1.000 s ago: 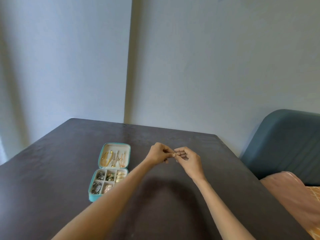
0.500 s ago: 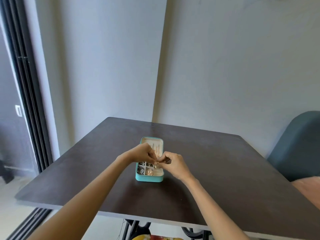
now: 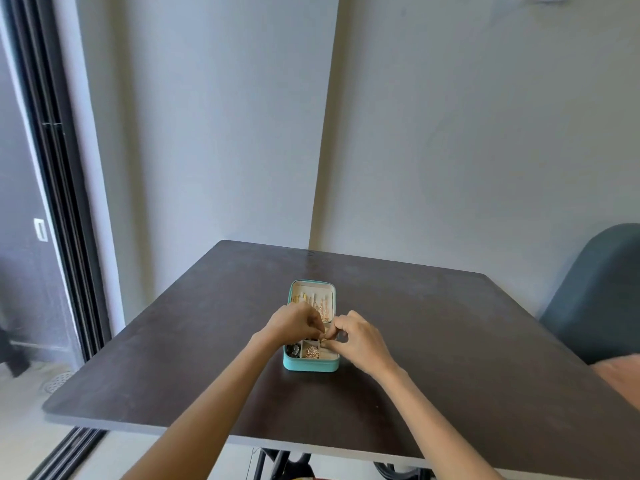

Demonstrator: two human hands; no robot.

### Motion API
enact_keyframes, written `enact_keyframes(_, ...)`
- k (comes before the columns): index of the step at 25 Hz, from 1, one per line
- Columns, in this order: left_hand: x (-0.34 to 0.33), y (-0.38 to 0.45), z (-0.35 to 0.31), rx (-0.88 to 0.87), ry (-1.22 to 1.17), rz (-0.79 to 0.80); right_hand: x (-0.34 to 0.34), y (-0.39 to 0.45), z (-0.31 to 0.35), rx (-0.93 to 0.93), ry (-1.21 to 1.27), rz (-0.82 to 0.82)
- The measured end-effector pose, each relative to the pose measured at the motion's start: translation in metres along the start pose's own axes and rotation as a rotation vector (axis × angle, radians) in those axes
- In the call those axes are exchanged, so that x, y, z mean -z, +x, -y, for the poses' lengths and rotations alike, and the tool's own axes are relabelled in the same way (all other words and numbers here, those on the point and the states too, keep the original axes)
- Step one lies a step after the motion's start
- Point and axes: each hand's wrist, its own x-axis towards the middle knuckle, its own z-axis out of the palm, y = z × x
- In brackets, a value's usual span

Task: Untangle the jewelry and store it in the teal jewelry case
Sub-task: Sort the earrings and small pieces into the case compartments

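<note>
Now a small gold jewelry piece (image 3: 322, 338) is pinched by both hands' fingers (image 3: 317, 325) above the open teal zip-up jewelry case (image 3: 310, 366), presumably for dropping in

A single head-worn wide-angle view looks forward and down from the near edge of the dark square worktop (image 3: 433, 341), toward the grey corner walls (image 3: 467, 150).

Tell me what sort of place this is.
Probably a room in a home, perhaps a dining corner: a dark table set against plain grey walls, an upholstered blue-grey chair at its right side, and a dark-framed sliding door on the left.
</note>
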Motion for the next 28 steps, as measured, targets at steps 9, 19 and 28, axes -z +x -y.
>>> enact_keyframes(9, 0.001, -0.001, -0.001, 0.01, 0.034, -0.007, 0.011, -0.005, -0.011, 0.052, 0.083, 0.115)
enact_keyframes(19, 0.003, -0.003, -0.004, 0.01, 0.106, -0.049, 0.004, -0.011, -0.012, -0.026, 0.149, 0.01)
enact_keyframes(28, 0.002, -0.004, -0.004, 0.032, 0.074, -0.037, -0.004, -0.015, -0.016, -0.044, 0.311, -0.034)
